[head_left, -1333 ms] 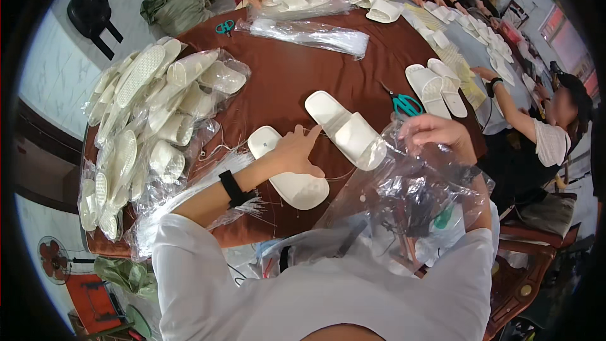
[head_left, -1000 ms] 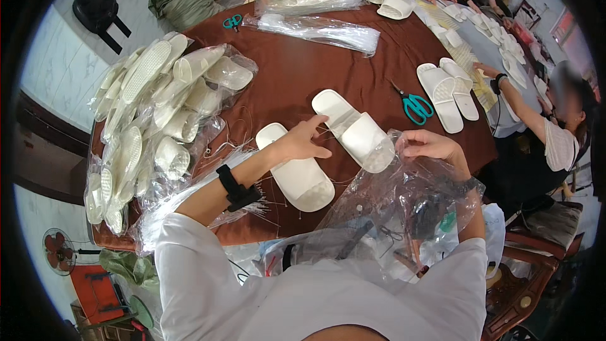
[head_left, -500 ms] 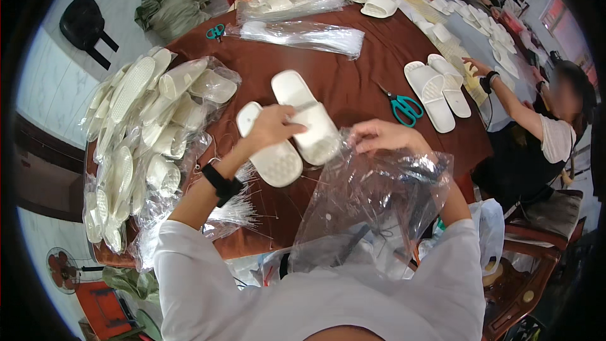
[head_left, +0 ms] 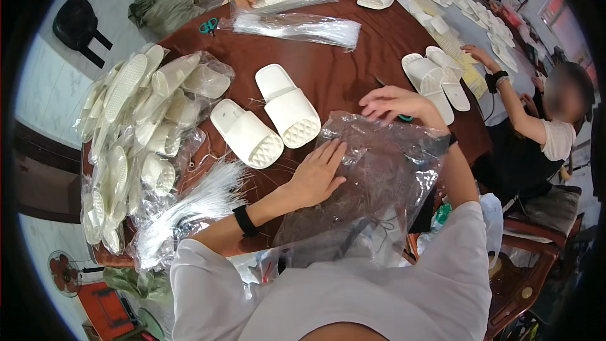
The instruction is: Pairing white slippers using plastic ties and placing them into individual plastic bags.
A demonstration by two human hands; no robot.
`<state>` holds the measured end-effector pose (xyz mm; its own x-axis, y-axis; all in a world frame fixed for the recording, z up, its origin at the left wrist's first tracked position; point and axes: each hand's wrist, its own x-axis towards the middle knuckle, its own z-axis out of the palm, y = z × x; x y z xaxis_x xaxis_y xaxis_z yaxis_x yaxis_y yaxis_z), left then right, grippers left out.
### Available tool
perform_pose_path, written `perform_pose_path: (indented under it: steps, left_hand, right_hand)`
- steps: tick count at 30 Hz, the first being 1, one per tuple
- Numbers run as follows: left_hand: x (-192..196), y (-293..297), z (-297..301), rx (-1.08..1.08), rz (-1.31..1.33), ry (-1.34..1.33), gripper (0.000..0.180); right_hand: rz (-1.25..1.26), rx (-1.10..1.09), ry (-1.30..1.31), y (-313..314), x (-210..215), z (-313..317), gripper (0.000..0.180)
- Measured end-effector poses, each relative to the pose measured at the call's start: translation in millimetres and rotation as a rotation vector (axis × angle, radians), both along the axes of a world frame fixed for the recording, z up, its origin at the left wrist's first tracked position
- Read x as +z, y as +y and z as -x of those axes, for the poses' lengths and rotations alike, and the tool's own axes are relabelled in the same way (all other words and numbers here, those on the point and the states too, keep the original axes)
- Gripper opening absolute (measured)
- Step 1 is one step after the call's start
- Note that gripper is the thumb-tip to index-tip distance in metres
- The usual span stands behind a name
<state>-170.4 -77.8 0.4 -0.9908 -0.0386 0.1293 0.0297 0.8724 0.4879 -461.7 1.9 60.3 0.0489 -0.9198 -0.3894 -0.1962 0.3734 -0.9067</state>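
Around two hands [head_left: 322, 173] [head_left: 392, 102] lie four slippers [head_left: 246, 134] [head_left: 291, 110] [head_left: 424, 77] [head_left: 456, 95], one bag [head_left: 385, 167], one scissors pair [head_left: 406, 118].

Clear bag [head_left: 382, 161]: wrinkled, landmark
Left hand [head_left: 319, 175]: on bag's left edge, fingers extended
Right hand [head_left: 399, 102]: at bag's far edge, fingers curved
Slipper pair [head_left: 289, 110]: white, just left of bag
Bagged slippers [head_left: 129, 132]: piled well left of bag
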Motion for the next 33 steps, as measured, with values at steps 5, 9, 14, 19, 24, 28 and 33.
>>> perform_pose_path:
  steps: [5,9,14,19,24,28,33]
  left_hand:
    - [-25,17,-4,0.207,0.125,-0.023,0.072]
    - [-20,26,2,0.293,0.106,0.015,0.071]
    - [-14,27,1,0.249,0.024,-0.022,0.061]
    - [-16,29,-12,0.196,0.203,-0.047,0.065]
    - [-18,27,-19,0.217,0.251,-0.037,0.069]
    - [-16,28,-8,0.205,0.285,-0.07,0.071]
    - [-12,22,6,0.21,0.304,-0.18,0.071]
  right_hand:
    - [-0.239,0.058,0.103,68,7,53,0.041]
    - [-0.088,-0.057,0.104,95,-14,73,0.02]
    - [0.424,-0.337,0.513,54,-60,72,0.018]
    - [0.338,-0.323,0.714,26,-71,81,0.025]
    - [0.182,-0.243,1.052,10,-62,77,0.032]
    - [0.264,-0.45,1.172,24,-62,88,0.031]
    - [0.599,-0.685,1.13,57,5,55,0.027]
